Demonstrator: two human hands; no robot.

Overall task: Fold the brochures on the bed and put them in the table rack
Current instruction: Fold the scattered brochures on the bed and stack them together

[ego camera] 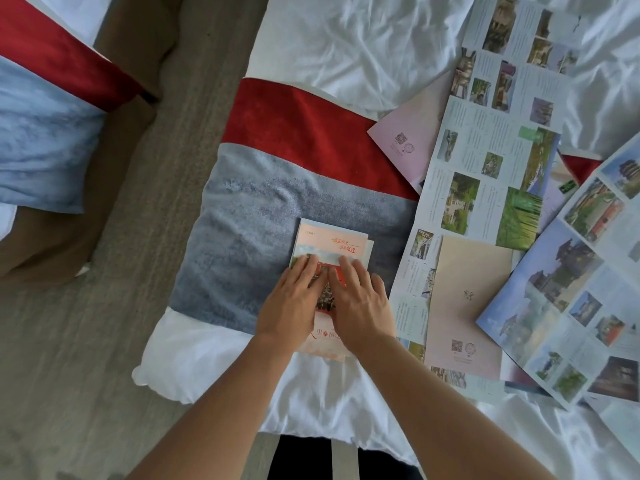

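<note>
A folded pink and orange brochure (337, 242) lies on the grey band of the bed runner (242, 209). My left hand (294, 299) and my right hand (360, 299) press flat on its nearer half, side by side, fingers spread and pointing away from me. The brochure's near end (325, 344) shows between my wrists. Several unfolded brochures lie to the right on the bed: a long photo sheet (485, 168), a beige one (467, 299) and a blue one (571, 289). No table rack is in view.
The white sheet (363, 39) is crumpled behind the red band (311, 133). A grey floor strip (121, 271) runs along the bed's left edge. A second bed (41, 133) with a similar runner stands at far left.
</note>
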